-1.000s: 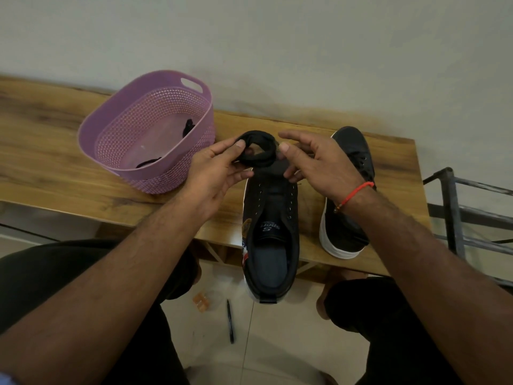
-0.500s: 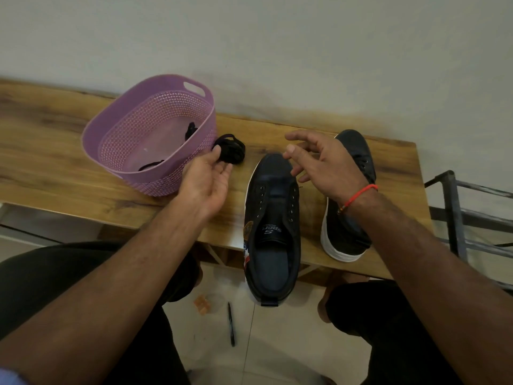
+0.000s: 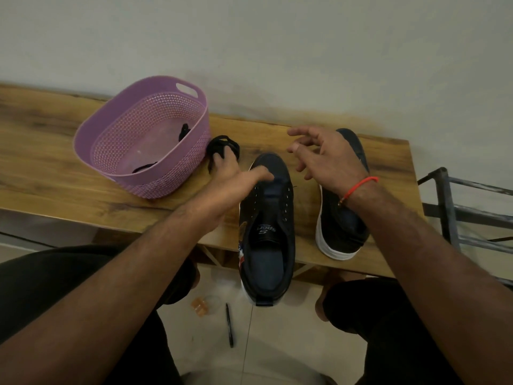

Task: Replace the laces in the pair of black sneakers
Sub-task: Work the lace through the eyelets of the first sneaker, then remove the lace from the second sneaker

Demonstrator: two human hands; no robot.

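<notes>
Lace bundle: I've got the coiled black lace (image 3: 223, 147) lying on the wooden table (image 3: 55, 168), right against the purple basket (image 3: 138, 137) wall, and my left hand (image 3: 236, 184) sits just this side of it.
Left hand: fingers stretched out flat, fingertips on the near edge of the coil, thumb lying across the toe of the unlaced sneaker (image 3: 268, 226); nothing gripped, it only touches.
Right hand: my right hand (image 3: 327, 159) hovers above the table between the two shoes, fingers spread and loosely bent, holding nothing; a red thread band (image 3: 358, 187) circles the wrist.
Unlaced sneaker: toe pointing to the wall, heel hanging off the table's near edge, eyelets bare, tongue showing a printed logo.
Second sneaker: the other black sneaker (image 3: 341, 229) with the white sole stands to the right; my right hand and wrist cover its middle, so I cannot make out its lacing.
Basket contents: dark strands lie inside the basket, one by the far wall and one near the front; I take them for lace but cannot tell for sure.
Floor: a black pen (image 3: 229, 326) and a small orange scrap (image 3: 199, 307) lie on the tiles between my knees.
Right edge: a grey metal frame (image 3: 458, 218) is cut off by the picture's border.
</notes>
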